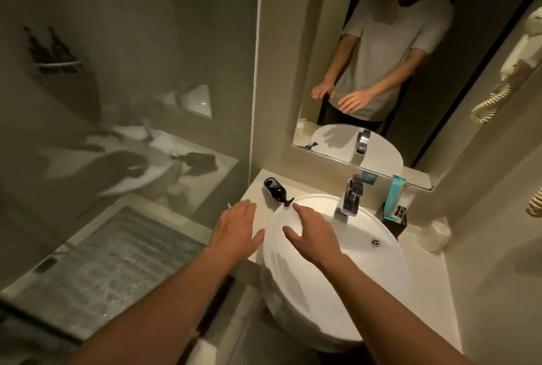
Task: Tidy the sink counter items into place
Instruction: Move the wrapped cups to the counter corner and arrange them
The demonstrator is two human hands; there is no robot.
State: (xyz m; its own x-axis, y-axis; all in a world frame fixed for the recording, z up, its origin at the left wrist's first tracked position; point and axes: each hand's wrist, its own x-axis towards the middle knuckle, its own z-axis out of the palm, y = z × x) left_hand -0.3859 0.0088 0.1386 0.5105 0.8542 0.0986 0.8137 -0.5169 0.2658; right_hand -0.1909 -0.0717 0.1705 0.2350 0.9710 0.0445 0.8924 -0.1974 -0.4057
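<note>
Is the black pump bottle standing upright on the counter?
No, the black pump bottle lies on its side on the beige counter, left of the white round sink, pump nozzle at the rim.

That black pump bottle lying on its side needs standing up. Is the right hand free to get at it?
Probably yes. The right hand is open and empty over the basin, fingertips just short of the black pump bottle; nothing lies between them.

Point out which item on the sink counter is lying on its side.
The black pump bottle, left of the faucet, lies tipped with its nozzle toward the basin. The teal packet in the black holder and the clear cup stand upright.
</note>
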